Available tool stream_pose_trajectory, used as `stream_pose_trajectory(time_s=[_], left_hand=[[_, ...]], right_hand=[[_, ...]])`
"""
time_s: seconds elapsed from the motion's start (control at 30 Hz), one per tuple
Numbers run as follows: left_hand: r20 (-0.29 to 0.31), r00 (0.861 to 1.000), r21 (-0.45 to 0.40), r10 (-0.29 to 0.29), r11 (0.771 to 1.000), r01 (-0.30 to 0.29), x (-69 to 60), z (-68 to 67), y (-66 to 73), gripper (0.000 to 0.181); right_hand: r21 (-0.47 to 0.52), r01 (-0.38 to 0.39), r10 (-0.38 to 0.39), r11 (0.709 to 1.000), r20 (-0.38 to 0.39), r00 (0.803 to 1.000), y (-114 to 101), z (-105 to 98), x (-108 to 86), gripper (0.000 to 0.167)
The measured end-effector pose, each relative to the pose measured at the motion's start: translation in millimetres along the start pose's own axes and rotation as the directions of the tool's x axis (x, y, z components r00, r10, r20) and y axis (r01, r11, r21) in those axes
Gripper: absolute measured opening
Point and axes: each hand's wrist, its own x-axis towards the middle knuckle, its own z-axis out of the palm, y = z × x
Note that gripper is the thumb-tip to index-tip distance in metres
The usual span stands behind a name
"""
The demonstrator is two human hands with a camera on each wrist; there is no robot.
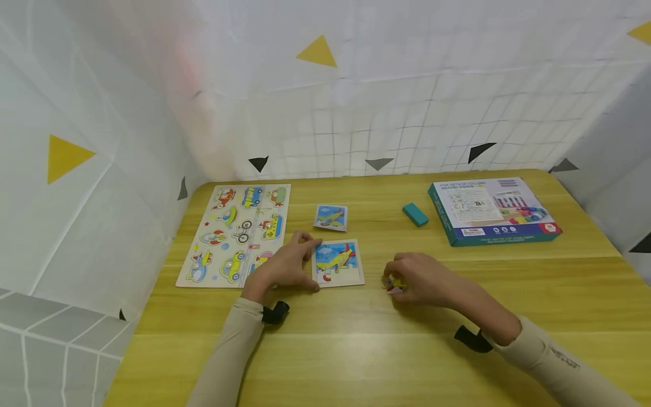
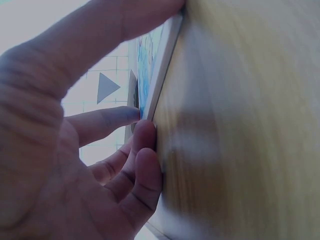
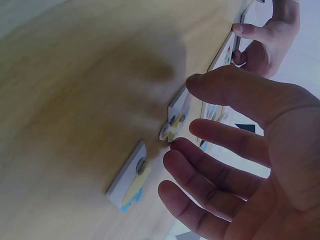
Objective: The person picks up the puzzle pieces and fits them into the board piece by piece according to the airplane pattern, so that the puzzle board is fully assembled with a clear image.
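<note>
A small airplane jigsaw board (image 1: 351, 277), partly filled with pieces, lies flat at the table's middle. My left hand (image 1: 287, 263) holds its left side, thumb at the near corner and index finger at the far corner. In the left wrist view, the thumb and fingers lie along the board's edge (image 2: 162, 67). To the right of the board, my right hand (image 1: 419, 278) pinches a small colored puzzle piece (image 1: 395, 284) low over the table, between thumb and fingertips. A second piece (image 3: 129, 177) lies on the table beside those fingers; the hand hides it in the head view.
A picture card (image 1: 330, 218) with an airplane lies behind the board. The large vehicle puzzle board (image 1: 236, 234) is at the left. Farther right are a teal block (image 1: 415, 215) and a boxed bead set (image 1: 493, 212). A white patterned curtain (image 1: 386, 113) hangs behind the table.
</note>
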Motion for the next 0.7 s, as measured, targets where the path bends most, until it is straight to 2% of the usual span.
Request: stream_pose_trajectory(time_s=[0.7], left_hand=[[0.005, 1.000, -0.031, 0.001, 1.000, -0.001, -0.1, 0.0, -1.0, 0.107]], right_hand=[[0.063, 0.001, -0.001, 0.998, 0.004, 1.000, 2.7, 5.5, 3.7, 0.025]])
